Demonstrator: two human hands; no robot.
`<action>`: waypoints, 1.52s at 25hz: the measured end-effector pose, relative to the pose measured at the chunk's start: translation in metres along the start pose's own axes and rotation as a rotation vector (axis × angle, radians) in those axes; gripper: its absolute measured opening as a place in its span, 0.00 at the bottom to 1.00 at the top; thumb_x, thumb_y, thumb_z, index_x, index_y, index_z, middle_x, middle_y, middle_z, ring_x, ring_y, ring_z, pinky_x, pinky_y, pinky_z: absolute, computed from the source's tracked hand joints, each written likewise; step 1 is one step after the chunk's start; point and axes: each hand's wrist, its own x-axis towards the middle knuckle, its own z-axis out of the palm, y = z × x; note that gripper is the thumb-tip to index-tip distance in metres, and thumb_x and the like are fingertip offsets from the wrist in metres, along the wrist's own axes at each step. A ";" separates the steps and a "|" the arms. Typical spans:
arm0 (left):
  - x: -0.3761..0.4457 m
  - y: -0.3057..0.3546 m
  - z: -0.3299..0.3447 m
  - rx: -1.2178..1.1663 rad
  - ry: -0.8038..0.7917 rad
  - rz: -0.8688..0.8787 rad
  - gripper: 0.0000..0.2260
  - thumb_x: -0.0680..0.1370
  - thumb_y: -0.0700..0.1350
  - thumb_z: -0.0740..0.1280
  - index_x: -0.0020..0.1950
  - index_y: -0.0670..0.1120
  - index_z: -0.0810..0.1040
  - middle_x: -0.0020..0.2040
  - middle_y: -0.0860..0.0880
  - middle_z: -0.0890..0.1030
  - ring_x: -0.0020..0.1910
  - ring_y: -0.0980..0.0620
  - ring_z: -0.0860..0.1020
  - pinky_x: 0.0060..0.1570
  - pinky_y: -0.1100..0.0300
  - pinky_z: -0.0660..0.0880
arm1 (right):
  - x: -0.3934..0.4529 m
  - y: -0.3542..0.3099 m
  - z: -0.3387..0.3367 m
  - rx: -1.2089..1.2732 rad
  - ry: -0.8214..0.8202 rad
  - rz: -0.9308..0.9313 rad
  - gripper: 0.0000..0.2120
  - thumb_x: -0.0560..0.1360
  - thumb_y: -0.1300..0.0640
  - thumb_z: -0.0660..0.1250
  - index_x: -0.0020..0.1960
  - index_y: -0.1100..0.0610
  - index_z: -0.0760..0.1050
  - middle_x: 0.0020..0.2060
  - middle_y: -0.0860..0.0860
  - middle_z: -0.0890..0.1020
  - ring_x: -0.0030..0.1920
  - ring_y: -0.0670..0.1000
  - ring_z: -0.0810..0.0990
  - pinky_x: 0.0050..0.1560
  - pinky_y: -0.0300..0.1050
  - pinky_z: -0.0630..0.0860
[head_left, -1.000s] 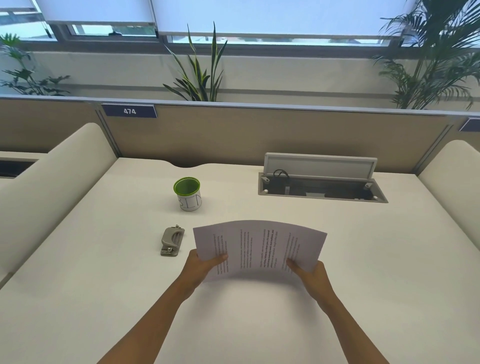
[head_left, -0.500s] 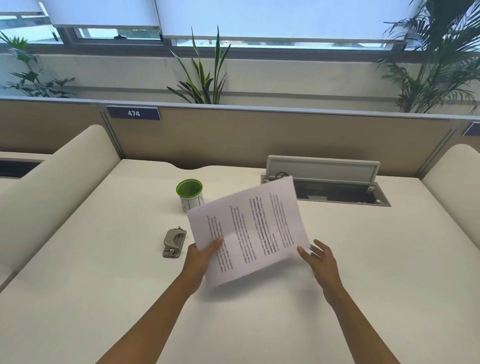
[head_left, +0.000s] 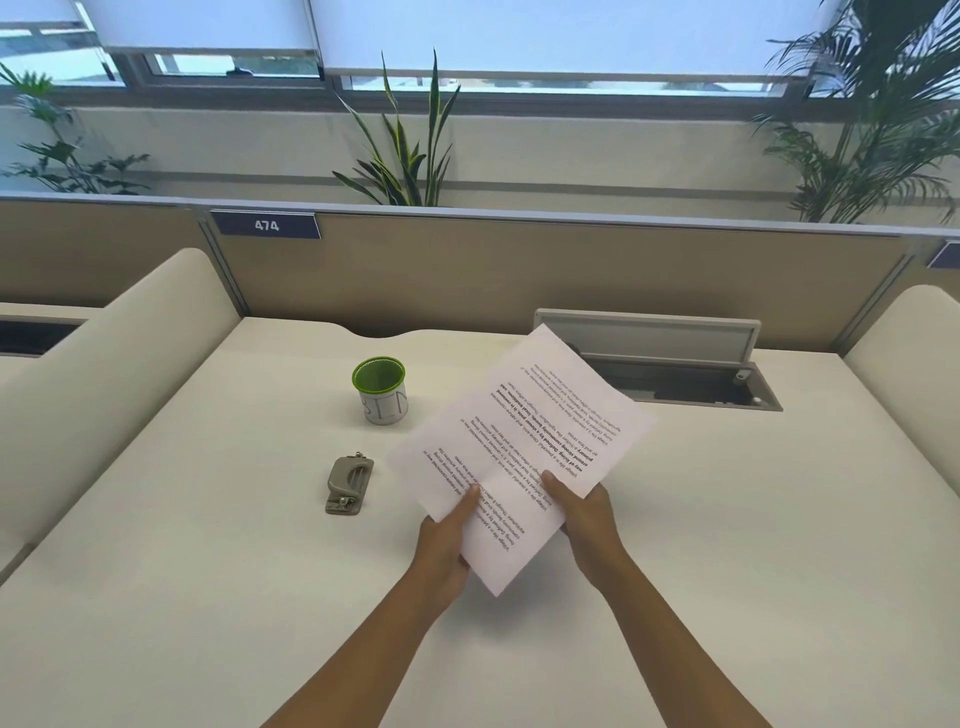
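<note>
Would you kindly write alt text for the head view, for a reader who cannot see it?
A person's left hand and right hand hold printed paper slantwise above a white desk, thumbs on its printed face. Left of it stand a grey hole punch and a green-rimmed mug; an open cable hatch lies behind.

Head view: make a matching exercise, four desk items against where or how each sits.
1. printed paper
2. mug
3. hole punch
4. cable hatch lid

a. propped open at the desk's far side
b. lying flat, left of the left hand
c. gripped by left hand and right hand
d. upright, green inside

Pairs: 1-c, 2-d, 3-b, 4-a
</note>
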 end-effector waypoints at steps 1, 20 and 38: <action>0.001 0.001 -0.001 0.032 0.006 -0.020 0.17 0.76 0.42 0.73 0.65 0.46 0.79 0.57 0.46 0.86 0.55 0.47 0.85 0.46 0.53 0.83 | 0.002 -0.001 -0.002 -0.012 0.024 -0.005 0.18 0.78 0.61 0.71 0.68 0.54 0.77 0.60 0.51 0.86 0.61 0.55 0.84 0.63 0.59 0.80; 0.017 0.066 -0.006 0.502 -0.213 -0.067 0.17 0.75 0.44 0.75 0.62 0.41 0.82 0.55 0.41 0.86 0.52 0.42 0.86 0.46 0.53 0.83 | 0.005 -0.019 -0.029 -0.419 -0.101 -0.021 0.14 0.78 0.58 0.72 0.63 0.56 0.81 0.56 0.52 0.87 0.54 0.54 0.87 0.60 0.57 0.82; 0.018 0.039 -0.016 0.571 -0.153 0.195 0.11 0.72 0.47 0.77 0.54 0.53 0.85 0.52 0.53 0.88 0.51 0.53 0.86 0.47 0.60 0.80 | 0.001 0.012 -0.028 -0.486 0.015 -0.212 0.10 0.80 0.54 0.69 0.59 0.56 0.83 0.51 0.50 0.88 0.52 0.52 0.86 0.54 0.55 0.84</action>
